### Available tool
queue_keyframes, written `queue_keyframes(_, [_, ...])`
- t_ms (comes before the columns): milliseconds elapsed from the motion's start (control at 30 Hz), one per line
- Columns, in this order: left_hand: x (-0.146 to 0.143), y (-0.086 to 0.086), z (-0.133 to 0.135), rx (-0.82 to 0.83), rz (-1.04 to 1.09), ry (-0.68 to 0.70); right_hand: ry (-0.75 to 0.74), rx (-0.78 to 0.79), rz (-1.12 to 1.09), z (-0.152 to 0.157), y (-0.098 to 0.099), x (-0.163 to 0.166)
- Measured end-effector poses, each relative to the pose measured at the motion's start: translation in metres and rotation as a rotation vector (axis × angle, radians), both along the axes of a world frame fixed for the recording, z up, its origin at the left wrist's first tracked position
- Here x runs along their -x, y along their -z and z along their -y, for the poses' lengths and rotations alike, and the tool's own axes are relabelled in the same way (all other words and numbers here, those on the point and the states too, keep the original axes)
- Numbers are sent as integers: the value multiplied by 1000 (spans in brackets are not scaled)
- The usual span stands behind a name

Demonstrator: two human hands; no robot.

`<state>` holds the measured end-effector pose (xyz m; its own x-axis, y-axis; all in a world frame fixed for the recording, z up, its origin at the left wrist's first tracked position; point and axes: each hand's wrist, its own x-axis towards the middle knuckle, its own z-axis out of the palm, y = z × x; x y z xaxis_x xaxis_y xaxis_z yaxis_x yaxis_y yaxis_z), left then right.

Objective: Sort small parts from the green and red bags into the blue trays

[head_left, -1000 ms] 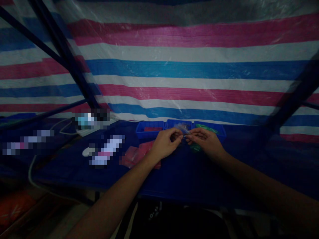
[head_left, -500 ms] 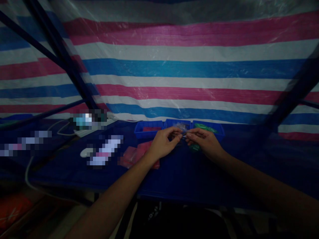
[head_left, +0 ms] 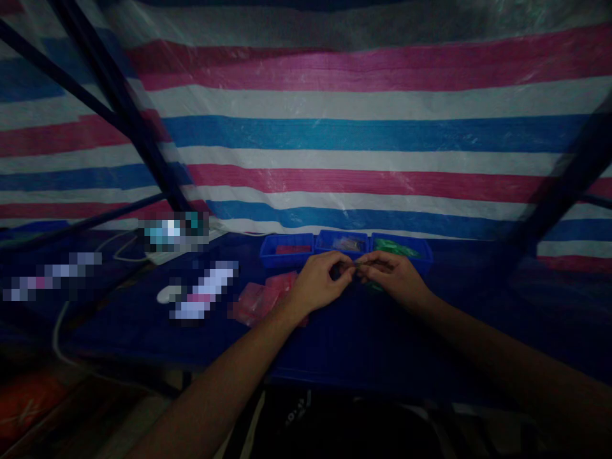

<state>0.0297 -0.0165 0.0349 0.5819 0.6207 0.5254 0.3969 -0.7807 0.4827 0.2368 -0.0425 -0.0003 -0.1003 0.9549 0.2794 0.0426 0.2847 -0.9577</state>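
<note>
My left hand (head_left: pixel 327 277) and my right hand (head_left: pixel 394 274) meet fingertip to fingertip over the blue table (head_left: pixel 363 344). Both are closed in a pinch; whatever lies between the fingers is too small and dark to name. Just behind them stand three blue bins in a row. The left bin (head_left: pixel 287 260) holds something red, the middle bin (head_left: pixel 342 236) small clear packets (head_left: pixel 348 244), and the right bin (head_left: pixel 425 255) green packets (head_left: pixel 396 247). Under my right hand some green material (head_left: pixel 375 287) shows in part. Red plastic bags (head_left: pixel 261 299) lie beside my left forearm, which partly covers them.
On the left are a white rounded object (head_left: pixel 168 294), a blurred-out pale strip (head_left: pixel 205 292) and a white power strip (head_left: pixel 186 245) with cables. Dark blue frame poles (head_left: pixel 127 121) rise at both sides before a striped tarpaulin (head_left: pixel 344 134).
My fingertips have drawn closer together. The clear, shiny piece seen between them earlier is now mostly hidden. The view has shifted slightly.
</note>
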Motion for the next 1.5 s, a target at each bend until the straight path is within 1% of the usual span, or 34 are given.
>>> queue_keyframes(267, [0, 0, 1, 41, 13, 69, -14, -47, 91, 4, -1, 2])
queue_keyframes(433, [1, 0, 0, 63, 67, 44, -11, -49, 112, 6, -5, 5])
queue_keyframes(633, [2, -1, -2, 94, 99, 62, 38, -40, -20, 4, -3, 4])
queue_keyframes(800, [2, -2, -2, 116, 75, 55, 47, -37, -31, 2, -2, 1])
queue_keyframes(900, [3, -1, -4, 137, 72, 35, 51, -15, -82, 2, -3, 1])
queue_keyframes(1067, [3, 2, -8, 168, 129, 5, 70, 11, -180, 2, -6, 3])
queue_keyframes(1300, [1, 7, -10, 247, 201, 21, 149, 12, -188, 3, -8, 5])
queue_keyframes(1500, [2, 10, -12, 297, 223, 0, 118, 4, -175, 3, -5, 4])
